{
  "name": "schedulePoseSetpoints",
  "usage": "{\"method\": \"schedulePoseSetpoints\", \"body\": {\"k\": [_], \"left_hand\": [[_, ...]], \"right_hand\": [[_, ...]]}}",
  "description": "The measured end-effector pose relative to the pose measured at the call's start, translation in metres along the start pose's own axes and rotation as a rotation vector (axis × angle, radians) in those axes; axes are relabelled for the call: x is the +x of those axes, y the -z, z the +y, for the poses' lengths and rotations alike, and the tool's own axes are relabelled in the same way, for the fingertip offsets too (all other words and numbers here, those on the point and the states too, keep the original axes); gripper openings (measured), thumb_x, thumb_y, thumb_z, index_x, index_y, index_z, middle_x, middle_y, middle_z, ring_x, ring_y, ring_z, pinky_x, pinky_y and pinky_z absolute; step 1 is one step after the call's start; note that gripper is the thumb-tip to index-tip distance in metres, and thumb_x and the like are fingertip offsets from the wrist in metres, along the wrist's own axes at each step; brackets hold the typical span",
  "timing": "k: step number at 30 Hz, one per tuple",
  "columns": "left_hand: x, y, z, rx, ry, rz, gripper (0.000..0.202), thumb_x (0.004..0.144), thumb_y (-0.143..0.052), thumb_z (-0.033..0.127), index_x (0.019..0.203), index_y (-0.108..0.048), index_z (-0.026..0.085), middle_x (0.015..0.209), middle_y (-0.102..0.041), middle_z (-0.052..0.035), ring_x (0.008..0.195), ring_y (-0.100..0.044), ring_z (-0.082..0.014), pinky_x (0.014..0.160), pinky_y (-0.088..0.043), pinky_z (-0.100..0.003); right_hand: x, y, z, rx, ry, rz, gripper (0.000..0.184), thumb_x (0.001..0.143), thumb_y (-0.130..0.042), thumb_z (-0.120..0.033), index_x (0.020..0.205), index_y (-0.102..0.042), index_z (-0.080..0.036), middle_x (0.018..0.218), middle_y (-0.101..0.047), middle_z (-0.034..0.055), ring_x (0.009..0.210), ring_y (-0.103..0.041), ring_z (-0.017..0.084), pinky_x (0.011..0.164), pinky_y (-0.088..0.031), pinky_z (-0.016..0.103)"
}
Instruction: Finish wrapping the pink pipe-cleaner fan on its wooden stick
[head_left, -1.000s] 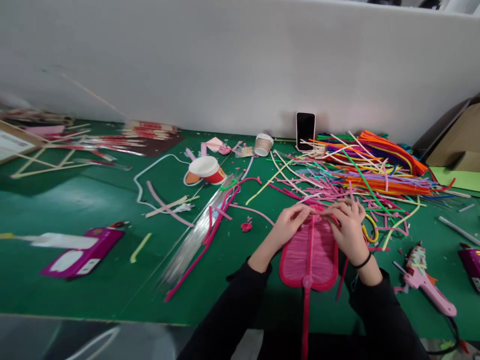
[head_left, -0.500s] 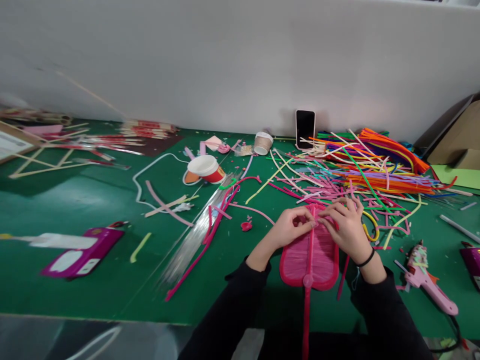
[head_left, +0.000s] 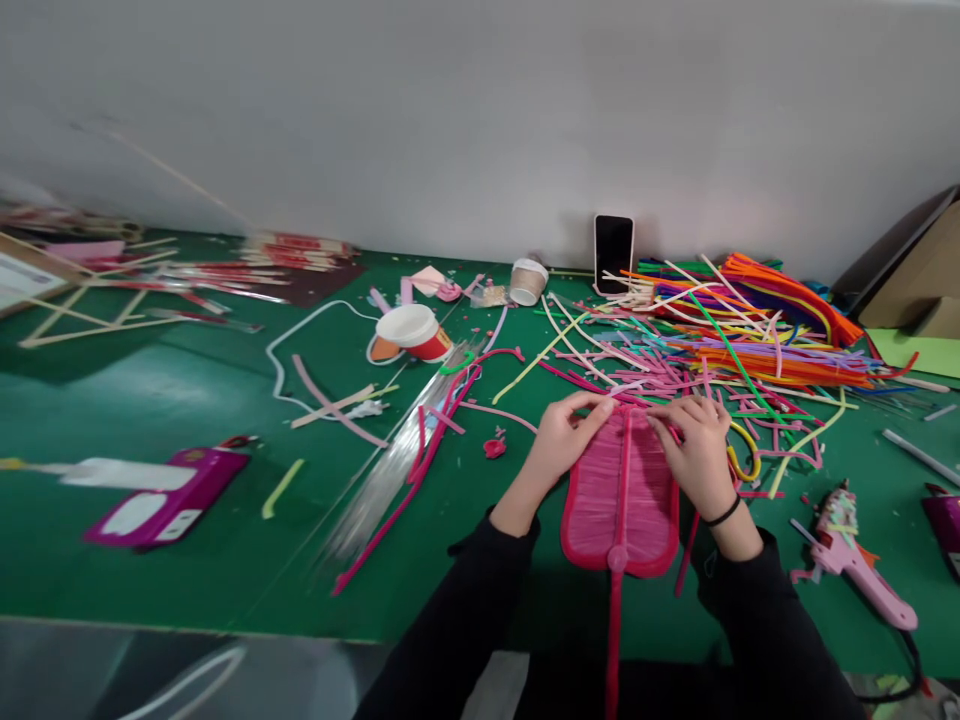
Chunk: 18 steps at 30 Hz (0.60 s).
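Observation:
A pink pipe-cleaner fan [head_left: 592, 505] with a rounded frame, a centre rib and a long handle lies at the front of the table, the handle pointing toward me. My left hand [head_left: 564, 445] pinches its far edge on the left between thumb and fingers. On the right, my right hand [head_left: 694, 445] has its fingers closed at the same far edge; the fingertips partly hide what they grip there. Behind my hands lie many short pink pipe-cleaner pieces [head_left: 660, 375]. Yellow scissor handles [head_left: 754, 462] show beside my right hand.
Coloured pipe cleaners [head_left: 795, 300] are heaped at the back right, near a phone [head_left: 613, 252] leaning on the wall. A pink glue gun [head_left: 862, 575] lies right. Left are a paper cup [head_left: 431, 343], clear sticks [head_left: 375, 500] and a purple box [head_left: 180, 500].
My hands have moved apart from the centre rib, the left one going outward and slightly away from me along the fan's far edge. The right has shifted slightly. The fan stays in place.

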<state>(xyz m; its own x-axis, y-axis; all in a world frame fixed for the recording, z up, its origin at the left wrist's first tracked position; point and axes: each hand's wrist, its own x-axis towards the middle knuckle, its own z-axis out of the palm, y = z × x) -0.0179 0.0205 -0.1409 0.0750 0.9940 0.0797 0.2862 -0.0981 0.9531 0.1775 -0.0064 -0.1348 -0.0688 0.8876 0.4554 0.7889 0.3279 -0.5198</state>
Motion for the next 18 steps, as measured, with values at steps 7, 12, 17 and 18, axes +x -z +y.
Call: {"method": "schedulePoseSetpoints", "body": {"k": [7,12,17,18], "left_hand": [[0.009,0.003,-0.021,0.251,-0.076,0.151,0.019,0.090,-0.060,0.030,0.096,-0.075,0.020,0.095,-0.073,-0.0086,0.091,-0.064,-0.0238,0.079,-0.048,-0.034],[0.006,-0.005,-0.019,0.329,-0.122,0.106,0.013,0.089,-0.064,0.027,0.094,-0.075,0.021,0.094,-0.074,-0.0071,0.098,-0.062,-0.0259,0.091,-0.047,-0.039],[0.005,-0.009,-0.018,0.366,-0.133,0.080,0.013,0.090,-0.065,0.026,0.094,-0.075,0.019,0.094,-0.074,-0.0082,0.098,-0.061,-0.0269,0.091,-0.046,-0.040],[0.005,-0.010,-0.018,0.369,-0.135,0.077,0.012,0.090,-0.065,0.026,0.094,-0.075,0.019,0.094,-0.074,-0.0082,0.098,-0.061,-0.0270,0.091,-0.046,-0.040]], "right_hand": [[0.012,-0.023,0.017,-0.061,-0.120,-0.016,0.018,0.094,-0.063,-0.033,0.083,-0.073,-0.024,0.085,-0.077,0.0036,0.093,-0.060,0.026,0.092,-0.028,0.045],[0.010,-0.034,0.013,-0.063,-0.113,-0.032,0.021,0.095,-0.060,-0.034,0.081,-0.073,-0.023,0.083,-0.077,0.0050,0.095,-0.059,0.027,0.091,-0.028,0.044],[0.008,-0.035,0.011,-0.075,-0.107,-0.037,0.017,0.092,-0.064,-0.031,0.080,-0.072,-0.023,0.083,-0.077,0.0048,0.097,-0.058,0.028,0.093,-0.025,0.046],[0.008,-0.035,0.010,-0.076,-0.104,-0.038,0.016,0.092,-0.064,-0.031,0.080,-0.071,-0.023,0.083,-0.077,0.0046,0.097,-0.058,0.029,0.093,-0.025,0.046]]}}
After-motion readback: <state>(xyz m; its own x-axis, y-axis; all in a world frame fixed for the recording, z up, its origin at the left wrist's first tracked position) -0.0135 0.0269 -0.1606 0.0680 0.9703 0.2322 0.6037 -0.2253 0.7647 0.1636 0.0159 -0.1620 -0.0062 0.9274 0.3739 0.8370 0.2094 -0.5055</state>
